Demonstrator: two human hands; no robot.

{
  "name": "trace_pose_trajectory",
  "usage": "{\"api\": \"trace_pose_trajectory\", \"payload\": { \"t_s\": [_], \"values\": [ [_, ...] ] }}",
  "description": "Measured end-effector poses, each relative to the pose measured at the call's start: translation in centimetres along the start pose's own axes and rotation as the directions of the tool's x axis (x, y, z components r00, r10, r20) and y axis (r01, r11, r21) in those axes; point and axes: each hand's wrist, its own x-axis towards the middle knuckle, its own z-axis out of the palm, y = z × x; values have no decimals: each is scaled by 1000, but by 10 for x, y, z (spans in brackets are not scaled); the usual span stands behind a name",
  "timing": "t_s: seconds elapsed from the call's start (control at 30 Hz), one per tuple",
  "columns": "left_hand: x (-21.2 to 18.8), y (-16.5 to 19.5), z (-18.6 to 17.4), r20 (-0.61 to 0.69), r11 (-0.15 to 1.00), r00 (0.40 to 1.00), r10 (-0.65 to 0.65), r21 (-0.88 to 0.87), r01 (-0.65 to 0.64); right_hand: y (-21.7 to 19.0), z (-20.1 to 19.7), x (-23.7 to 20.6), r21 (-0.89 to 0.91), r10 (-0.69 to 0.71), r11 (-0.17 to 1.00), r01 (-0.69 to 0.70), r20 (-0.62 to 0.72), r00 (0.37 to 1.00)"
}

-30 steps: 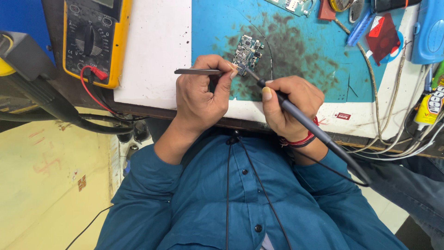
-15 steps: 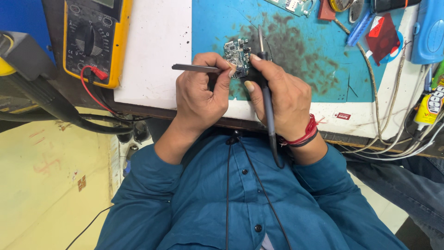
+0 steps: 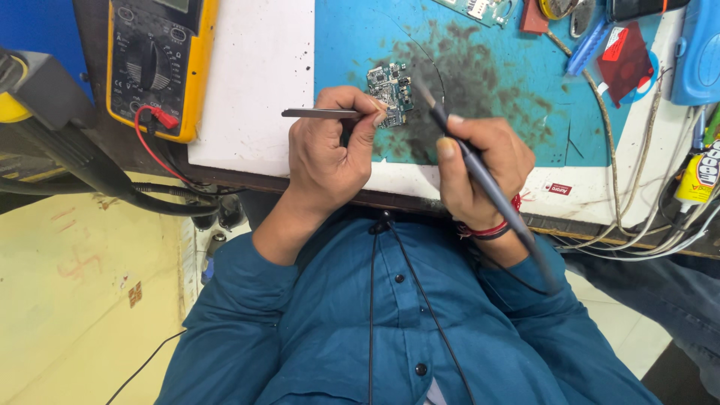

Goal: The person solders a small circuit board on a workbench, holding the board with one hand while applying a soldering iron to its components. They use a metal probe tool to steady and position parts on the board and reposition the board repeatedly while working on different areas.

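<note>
A scorched blue mat (image 3: 517,112) was laid over a white bench top (image 3: 255,97); pale yellow flooring (image 3: 82,315) was seen below, evenly lit.

The mat (image 3: 495,75) is blue, smudged with dark stains (thickest beside the blue-green circuit board (image 3: 390,86)). Left of the mat sits a yellow-and-black multimeter (image 3: 157,64) with a red lead (image 3: 154,124).
</note>
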Motion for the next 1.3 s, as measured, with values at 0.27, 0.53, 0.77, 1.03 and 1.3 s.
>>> {"api": "trace_pose_trajectory", "payload": {
  "t_s": [0.27, 0.53, 0.77, 1.03, 1.3],
  "values": [
    [1, 1, -2, 14, 996, 999, 37, 81, -38, -6, -6, 4, 1, -27, 1000, 27, 111, 993],
    [1, 2, -2, 21, 996, 999, 36, 76, -38, -8, -4, 7, 10, -40, 999, 39, 108, 993],
    [1, 2, -2, 24, 996, 999, 34, 85, -35, -8, -3, 8, 19, -44, 999, 42, 111, 993],
    [2, 1, -2, 28, 994, 999, 45, 97, -47, -7, -3, 8, 18, -60, 998, 58, 108, 992],
    [1, 2, -2, 29, 995, 999, 45, 92, -47, -7, -2, 7, 15, -54, 999, 52, 105, 993]
  ]
}}
